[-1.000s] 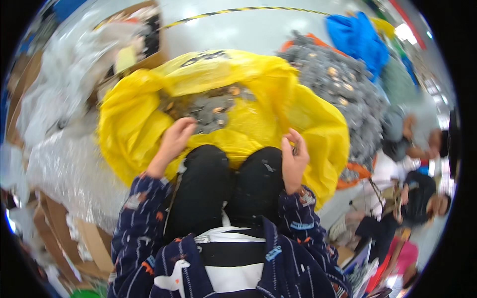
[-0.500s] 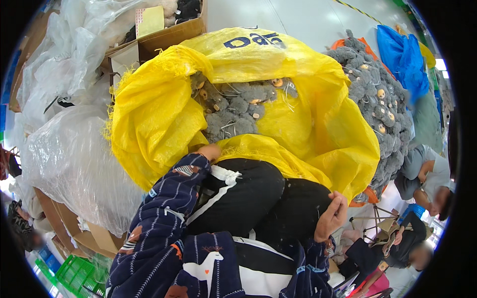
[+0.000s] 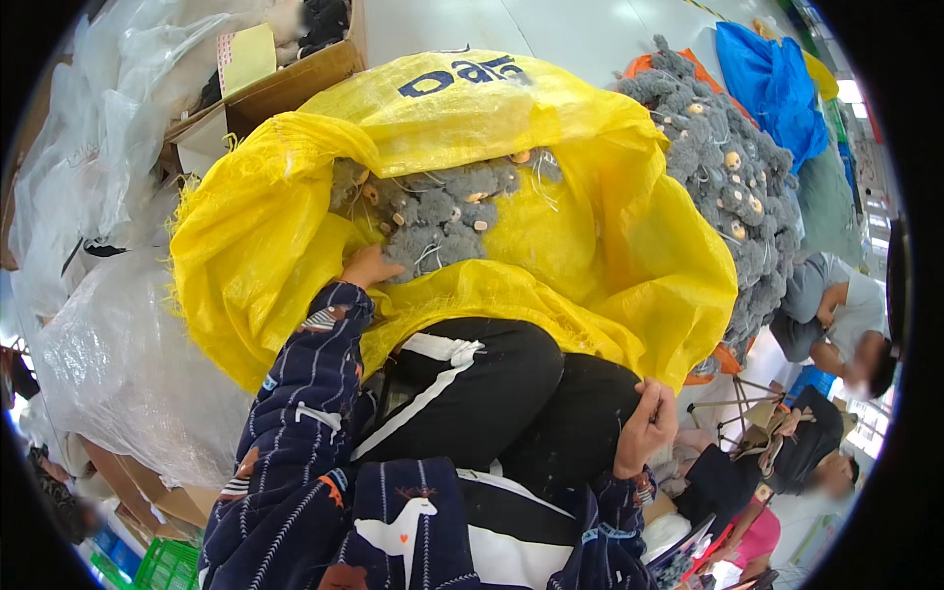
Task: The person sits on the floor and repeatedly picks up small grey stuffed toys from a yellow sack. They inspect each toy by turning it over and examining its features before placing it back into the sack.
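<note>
Left hand [image 3: 372, 267] sat beside grey toys [image 3: 438, 209], grip unclear; right hand [image 3: 649, 428] curled, fingers together. Strings [image 3: 430, 258] (loose) beyond left fingertips risked snagging.

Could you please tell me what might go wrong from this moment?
The mouth of the yellow sack is soft and creased, so it might sag over the grey fluffy pieces inside.
The left hand is at the sack's near side, so lifting it might drag the slack material.
That side lies right by the legs; if they move, the sack may shift.

Yellow sack [image 3: 452, 128], glossy plastic
</note>
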The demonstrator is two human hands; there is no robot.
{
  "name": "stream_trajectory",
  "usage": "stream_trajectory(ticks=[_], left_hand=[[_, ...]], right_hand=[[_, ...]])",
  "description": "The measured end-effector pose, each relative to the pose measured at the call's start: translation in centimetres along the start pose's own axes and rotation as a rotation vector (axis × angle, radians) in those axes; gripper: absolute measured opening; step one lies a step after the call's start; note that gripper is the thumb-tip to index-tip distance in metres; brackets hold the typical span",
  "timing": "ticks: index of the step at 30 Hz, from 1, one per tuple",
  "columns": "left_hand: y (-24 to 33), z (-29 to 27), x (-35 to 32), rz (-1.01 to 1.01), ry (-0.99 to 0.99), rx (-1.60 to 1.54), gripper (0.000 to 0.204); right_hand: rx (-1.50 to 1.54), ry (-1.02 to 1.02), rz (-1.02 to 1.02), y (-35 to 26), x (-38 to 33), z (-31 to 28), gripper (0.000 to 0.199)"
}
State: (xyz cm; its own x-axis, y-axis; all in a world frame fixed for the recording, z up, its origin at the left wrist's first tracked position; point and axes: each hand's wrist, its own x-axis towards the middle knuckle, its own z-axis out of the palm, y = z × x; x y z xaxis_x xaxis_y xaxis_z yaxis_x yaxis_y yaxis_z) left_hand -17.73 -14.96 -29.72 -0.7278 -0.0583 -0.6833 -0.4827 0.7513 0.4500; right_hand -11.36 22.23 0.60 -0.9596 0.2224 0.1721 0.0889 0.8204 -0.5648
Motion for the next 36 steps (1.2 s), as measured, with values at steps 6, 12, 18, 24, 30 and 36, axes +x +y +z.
stream_trajectory(ticks=[6, 12, 18, 24, 30, 36], left_hand=[[-0.6, 2.1, -1.2, 0.048, 0.060, -0.290, 0.077], [1.6, -0.6, -3.9, 0.076, 0.259, -0.876, 0.065], [8.1, -4.5, -14.9, 0.467, 0.357, -1.017, 0.054], [12.2, -4.9, -29.7, 0.949, 0.874, -0.329, 0.060], [14.6, -0.9, -35.5, 1.353, 0.294, 0.200, 0.043], [12.7, 1.0, -35.0, 1.010, -0.081, -0.643, 0.018]], right_hand=[[0.014, 0.007, -0.095, -0.5, -0.3, 0.2, 0.007], [0.083, 0.029, -0.153, 0.5, -0.1, 0.3, 0.006], [0.219, 0.028, -0.169, -1.3, -1.5, 0.5, 0.008], [0.844, -0.400, 0.108, -7.0, -4.9, 2.5, 0.022], [1.061, -0.556, 0.409, -5.3, -6.6, 3.9, 0.035], [0.950, -0.755, 0.347, -3.2, -6.7, 3.1, 0.039]])
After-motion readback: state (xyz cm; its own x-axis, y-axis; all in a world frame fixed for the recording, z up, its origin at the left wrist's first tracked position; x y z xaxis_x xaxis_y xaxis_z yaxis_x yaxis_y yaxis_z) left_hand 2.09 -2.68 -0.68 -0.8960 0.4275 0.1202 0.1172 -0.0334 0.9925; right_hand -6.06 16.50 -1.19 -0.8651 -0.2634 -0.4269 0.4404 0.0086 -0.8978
